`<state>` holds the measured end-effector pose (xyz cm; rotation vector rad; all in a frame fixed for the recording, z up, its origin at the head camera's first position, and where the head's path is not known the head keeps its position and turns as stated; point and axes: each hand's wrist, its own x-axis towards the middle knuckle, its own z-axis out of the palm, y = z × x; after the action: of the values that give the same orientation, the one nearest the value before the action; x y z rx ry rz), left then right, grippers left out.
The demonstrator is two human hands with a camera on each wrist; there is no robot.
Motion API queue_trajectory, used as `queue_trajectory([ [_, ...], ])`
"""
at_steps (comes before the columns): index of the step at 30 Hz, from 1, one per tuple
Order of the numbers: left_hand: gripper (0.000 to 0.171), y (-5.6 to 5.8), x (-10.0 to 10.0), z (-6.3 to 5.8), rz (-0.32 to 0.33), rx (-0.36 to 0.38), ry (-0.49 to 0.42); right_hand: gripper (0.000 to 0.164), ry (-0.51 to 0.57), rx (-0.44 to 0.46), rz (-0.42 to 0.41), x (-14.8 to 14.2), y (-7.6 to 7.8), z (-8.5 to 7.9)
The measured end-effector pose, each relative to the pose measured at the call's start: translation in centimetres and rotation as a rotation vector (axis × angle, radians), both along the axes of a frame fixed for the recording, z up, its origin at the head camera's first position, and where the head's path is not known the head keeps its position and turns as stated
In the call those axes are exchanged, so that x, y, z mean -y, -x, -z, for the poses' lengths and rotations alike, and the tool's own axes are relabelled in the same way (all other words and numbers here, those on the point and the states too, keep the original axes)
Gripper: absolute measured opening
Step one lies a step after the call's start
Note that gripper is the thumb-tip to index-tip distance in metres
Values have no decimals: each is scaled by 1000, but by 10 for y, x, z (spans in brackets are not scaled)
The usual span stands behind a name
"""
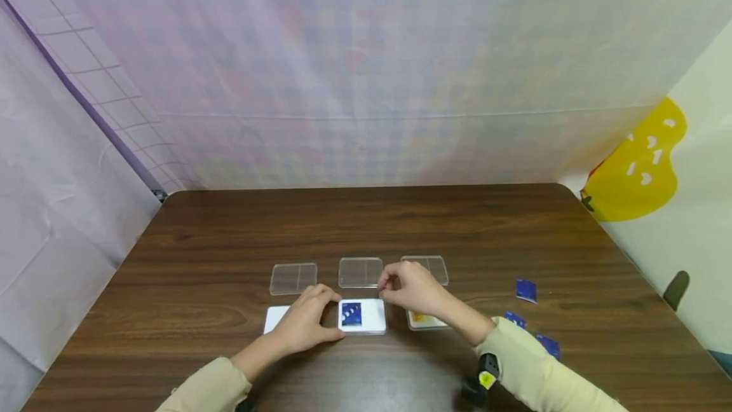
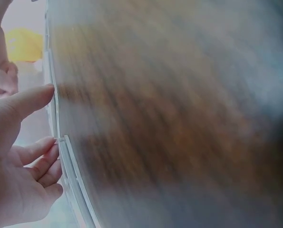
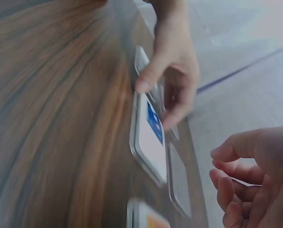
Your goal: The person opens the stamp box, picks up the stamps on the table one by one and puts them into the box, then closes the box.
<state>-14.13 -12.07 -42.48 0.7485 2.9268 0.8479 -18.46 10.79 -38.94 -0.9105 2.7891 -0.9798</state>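
In the head view, a flat white case (image 1: 374, 316) lies in the middle, with a blue picture card (image 1: 351, 314) on its left half. My left hand (image 1: 307, 318) holds this case at its left end, thumb at the near corner and a finger at the far one. My right hand (image 1: 413, 286) hovers just beyond the case's right end. Its fingers are loosely bent, and in the right wrist view nothing shows between thumb and fingertips. A second white case (image 1: 277, 315) is partly covered by the left hand. A third case (image 1: 430, 322), with an orange-yellow picture, lies under the right wrist.
Behind the cases lie clear plastic lids: a left lid (image 1: 293, 278), a middle lid (image 1: 360, 272) and a right lid (image 1: 437, 268) partly behind the right hand. Several blue cards (image 1: 527, 290) are scattered on the brown table (image 1: 229, 227) at right, some partly behind the sleeve.
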Motion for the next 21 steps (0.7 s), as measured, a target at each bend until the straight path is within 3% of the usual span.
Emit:
queue_trajectory([
  [9,53,-1,-1,0,-6,2,1,5,37,94,34,-65,-3,-10],
  [16,53,-1,-1,-1,0,0,1,8,20,186,136,-116,-9,-14],
  [21,54,-1,-1,-1,-2,9,5,8,-13,169,237,-144,-17,-11],
])
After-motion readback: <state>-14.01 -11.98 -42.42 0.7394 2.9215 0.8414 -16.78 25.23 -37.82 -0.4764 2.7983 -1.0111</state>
